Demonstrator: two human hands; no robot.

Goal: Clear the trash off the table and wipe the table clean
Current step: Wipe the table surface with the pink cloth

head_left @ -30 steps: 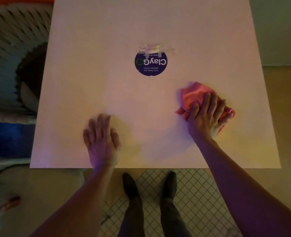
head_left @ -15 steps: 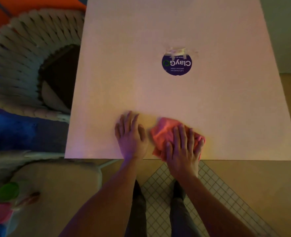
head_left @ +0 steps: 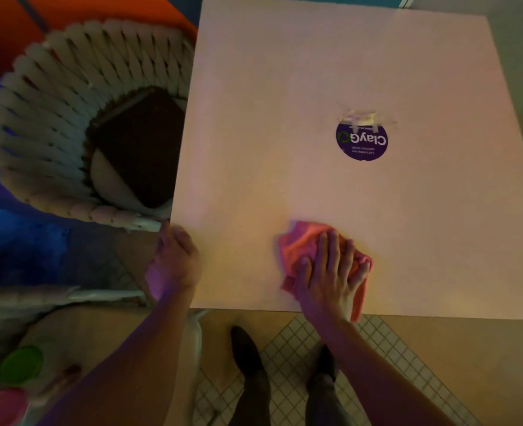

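On one table (head_left: 331, 72), right hand (head_left: 327, 278) fingers flat press one cloth (head_left: 300, 241); left hand (head_left: 174, 262) curled over edge.

Table (head_left: 315, 72) top mostly open: far half and right side free for a sweep. Only flat round sticker (head_left: 362, 142) with torn tape at its far edge. Left edge crowded: woven chair (head_left: 48, 127) touching table's side, left hand (head_left: 174, 265) at near-left corner. Pink cloth (head_left: 303, 244) under right hand (head_left: 331, 278) near front edge.
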